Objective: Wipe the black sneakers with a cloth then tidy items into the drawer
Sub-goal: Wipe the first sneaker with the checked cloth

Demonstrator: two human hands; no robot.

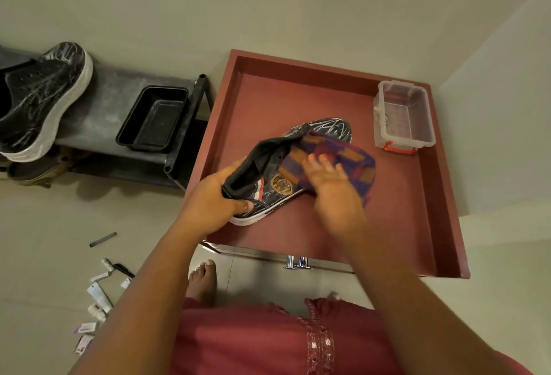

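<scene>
A black sneaker (274, 180) with white scuff marks and a gold badge lies inside the open red drawer (441, 195). My left hand (213, 201) grips its heel and collar. My right hand (331, 183) presses a purple and orange checked cloth (354, 162) flat onto the sneaker's side, fingers spread. The cloth hides the sneaker's middle; the toe shows beyond it. The second black sneaker (41, 100), with a thick white sole, stands on the dark shoe rack (107, 97) at the left.
A black plastic tray (153, 119) sits on the rack beside the second sneaker. A clear plastic box (402, 116) with red clips stands in the drawer's far right corner. Small tubes and packets (98, 297) and a dark strip (103, 239) lie on the floor at the lower left.
</scene>
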